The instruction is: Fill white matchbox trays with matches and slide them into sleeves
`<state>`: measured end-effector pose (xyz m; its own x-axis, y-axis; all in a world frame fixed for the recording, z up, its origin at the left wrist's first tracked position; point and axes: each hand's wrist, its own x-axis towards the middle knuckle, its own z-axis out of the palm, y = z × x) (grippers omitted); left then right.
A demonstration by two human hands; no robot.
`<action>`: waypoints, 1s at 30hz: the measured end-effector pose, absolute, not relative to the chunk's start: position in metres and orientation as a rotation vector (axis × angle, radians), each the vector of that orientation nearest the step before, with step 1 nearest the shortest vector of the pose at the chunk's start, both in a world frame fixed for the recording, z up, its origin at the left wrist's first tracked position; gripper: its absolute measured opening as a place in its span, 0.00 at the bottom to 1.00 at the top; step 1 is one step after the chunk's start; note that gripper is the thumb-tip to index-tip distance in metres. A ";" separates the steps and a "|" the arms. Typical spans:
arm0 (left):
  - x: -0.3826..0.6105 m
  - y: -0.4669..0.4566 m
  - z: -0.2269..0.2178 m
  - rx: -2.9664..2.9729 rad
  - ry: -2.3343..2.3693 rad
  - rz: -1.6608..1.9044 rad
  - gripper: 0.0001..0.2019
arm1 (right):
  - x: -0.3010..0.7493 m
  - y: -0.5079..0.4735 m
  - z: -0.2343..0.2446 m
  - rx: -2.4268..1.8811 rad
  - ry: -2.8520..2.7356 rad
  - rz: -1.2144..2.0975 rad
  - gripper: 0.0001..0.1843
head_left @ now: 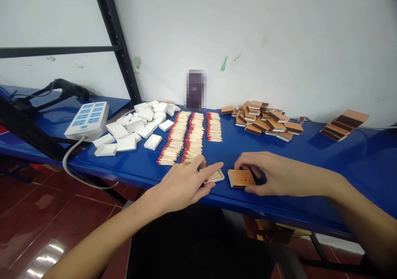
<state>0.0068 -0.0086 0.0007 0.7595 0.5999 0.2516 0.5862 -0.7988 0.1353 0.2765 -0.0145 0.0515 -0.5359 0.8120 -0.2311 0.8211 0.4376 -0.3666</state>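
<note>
My left hand (189, 179) grips a small white matchbox tray (221, 175) with red-tipped matches lying in it, near the front edge of the blue shelf. Just to its right, my right hand (263, 173) has its thumb and fingers around a brown matchbox sleeve (241, 178); tray and sleeve are apart. Beyond my left hand, red-headed matches lie in three rows: a left row (174, 138), a middle row (194, 136) and a shorter right row (214, 126).
White empty trays (126, 142) are heaped at the left. Brown matchboxes (266, 119) form a pile behind my right hand, and a stack of several (344, 123) leans farther right. A power strip (88, 119) with its cable and a black upright post (124, 51) stand at the left.
</note>
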 end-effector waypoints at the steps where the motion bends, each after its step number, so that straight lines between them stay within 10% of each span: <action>1: 0.007 -0.009 0.001 2.913 0.972 0.429 0.22 | 0.269 -0.015 0.051 1.489 2.649 -0.711 0.19; 30: -0.002 -0.004 -0.006 2.599 0.800 0.652 0.22 | 0.240 -0.026 0.045 1.548 2.754 -0.732 0.19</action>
<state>-0.0016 -0.0044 -0.0056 0.7355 0.5952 0.3237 0.4375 -0.7820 0.4439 0.2397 -0.0256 0.0455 -0.5403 0.8315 -0.1292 0.7860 0.4439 -0.4304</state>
